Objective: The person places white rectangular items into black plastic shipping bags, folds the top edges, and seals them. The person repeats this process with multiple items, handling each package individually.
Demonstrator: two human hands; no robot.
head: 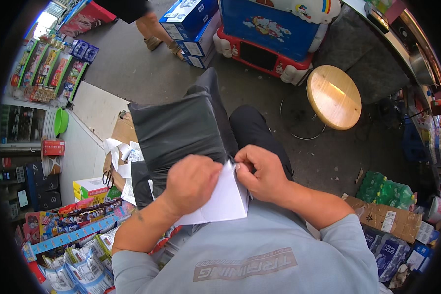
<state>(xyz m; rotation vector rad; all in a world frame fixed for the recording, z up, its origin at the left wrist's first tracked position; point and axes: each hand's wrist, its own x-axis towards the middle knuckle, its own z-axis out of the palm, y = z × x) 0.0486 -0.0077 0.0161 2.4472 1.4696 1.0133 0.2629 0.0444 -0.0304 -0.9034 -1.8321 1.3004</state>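
Note:
A white box [220,205] rests on my lap, its far part covered by a black plastic bag [178,126]. My left hand [193,183] is curled on the near edge of the black plastic, over the top of the box. At the box's right corner, my right hand [261,171] pinches the plastic between thumb and fingers. The two hands are a short gap apart, and the bare white face shows between and below them. A loose flap of black plastic [141,183] hangs left of my left hand. My fingertips partly hide the plastic's edge.
Scissors [108,179] and torn white paper [119,154] lie on brown cardboard [123,134] at left. Snack packets [84,268] fill the lower left. A round wooden stool [334,97] stands ahead right, near a blue-and-red ride machine [268,33]. Another person's legs [154,31] show beyond.

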